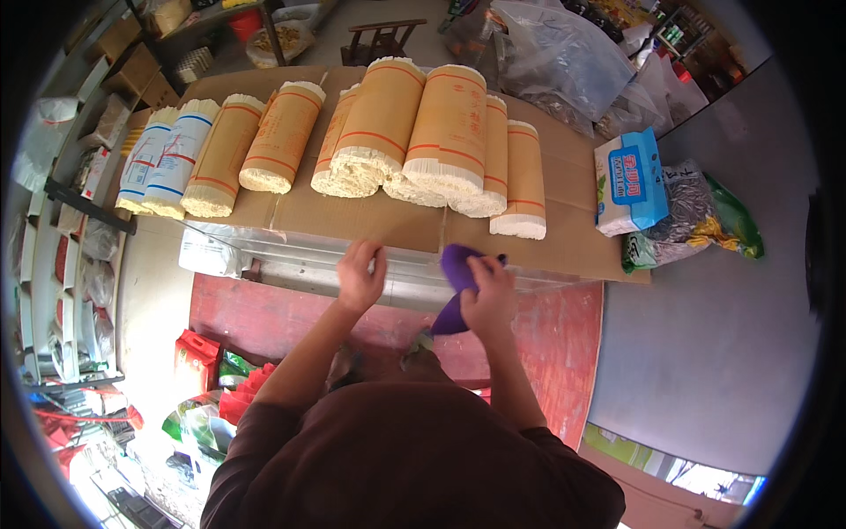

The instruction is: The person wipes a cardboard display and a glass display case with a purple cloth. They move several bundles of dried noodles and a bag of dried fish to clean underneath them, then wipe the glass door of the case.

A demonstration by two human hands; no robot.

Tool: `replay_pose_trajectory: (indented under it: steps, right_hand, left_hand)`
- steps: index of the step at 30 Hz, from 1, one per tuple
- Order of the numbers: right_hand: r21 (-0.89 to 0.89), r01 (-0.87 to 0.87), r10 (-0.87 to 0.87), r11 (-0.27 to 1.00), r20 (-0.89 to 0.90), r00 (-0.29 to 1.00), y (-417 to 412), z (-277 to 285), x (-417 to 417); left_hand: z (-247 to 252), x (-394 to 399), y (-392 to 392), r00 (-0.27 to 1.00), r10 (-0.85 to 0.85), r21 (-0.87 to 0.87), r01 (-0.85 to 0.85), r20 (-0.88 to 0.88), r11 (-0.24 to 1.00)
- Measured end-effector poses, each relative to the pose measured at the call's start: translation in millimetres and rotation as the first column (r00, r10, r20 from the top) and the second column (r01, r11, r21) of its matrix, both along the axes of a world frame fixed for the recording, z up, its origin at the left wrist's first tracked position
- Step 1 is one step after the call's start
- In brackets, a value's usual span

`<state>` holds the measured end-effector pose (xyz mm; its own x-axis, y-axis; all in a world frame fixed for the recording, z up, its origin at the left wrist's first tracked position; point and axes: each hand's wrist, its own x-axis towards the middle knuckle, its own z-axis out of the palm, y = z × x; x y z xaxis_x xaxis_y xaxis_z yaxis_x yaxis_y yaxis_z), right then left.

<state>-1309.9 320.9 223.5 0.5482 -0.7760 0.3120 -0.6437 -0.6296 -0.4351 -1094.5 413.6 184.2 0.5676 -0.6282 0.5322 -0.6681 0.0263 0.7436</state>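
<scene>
My right hand [488,294] grips a purple cloth [456,268], which hangs from the fingers near the table's front edge. My left hand [362,274] is beside it, fingers curled in, with no object visible in it. Before me, on a cardboard-covered table [357,228], lie several paper-wrapped bundles of dried noodles. A large tan bundle [446,129] rests on others in the middle group, next to another raised bundle [381,116]. To the right is a slimmer tan bundle [519,178]. Two bundles in white paper [180,155] lie at the left end, with tan bundles [283,135] beside them.
A blue-and-white tissue pack [631,182] and a plastic bag of dark dried goods [691,211] stand at the table's right end. Beyond is a grey surface [700,344]. Shelves [69,231] line the left. Large clear plastic bags [568,56] crowd the far right. Red packages [197,360] sit lower left.
</scene>
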Motion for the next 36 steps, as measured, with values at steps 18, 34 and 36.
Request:
replay_pose_trajectory:
  steps: [18,34,36]
  right_hand:
    - [-0.030,0.106,-0.110,0.994,-0.403,0.909,26,18,121]
    - [0.045,0.140,-0.090,0.989,-0.563,0.821,76,31,270]
    - [0.075,-0.003,0.041,0.997,-0.510,0.859,82,31,281]
  left_hand:
    - [-14,127,159,0.995,-0.025,0.112,0.036,-0.095,0.993]
    - [-2,163,198,0.992,0.033,0.075,-0.024,-0.123,0.997]
    - [-3,163,200,0.985,0.039,0.069,-0.028,-0.166,0.997]
